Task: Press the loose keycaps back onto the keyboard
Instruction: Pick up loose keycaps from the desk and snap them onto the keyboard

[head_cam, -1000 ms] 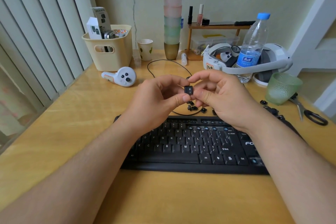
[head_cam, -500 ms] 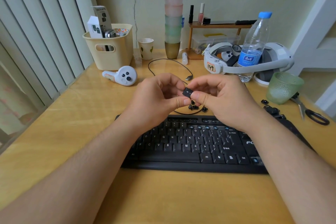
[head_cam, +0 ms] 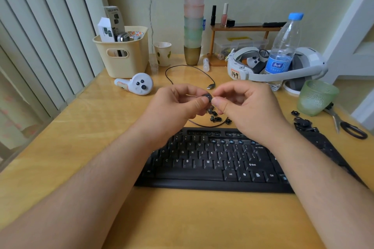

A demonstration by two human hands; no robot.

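keycap (head_cam: 207,96) pinched between both hands (head_cam: 210,105)

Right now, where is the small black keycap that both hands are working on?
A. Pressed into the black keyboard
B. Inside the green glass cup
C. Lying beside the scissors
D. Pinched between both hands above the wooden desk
D: the left hand and right hand pinch the small black keycap between their fingertips, above the black keyboard.

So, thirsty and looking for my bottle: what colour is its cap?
Blue; the bottle cap shows clearly in the head view.
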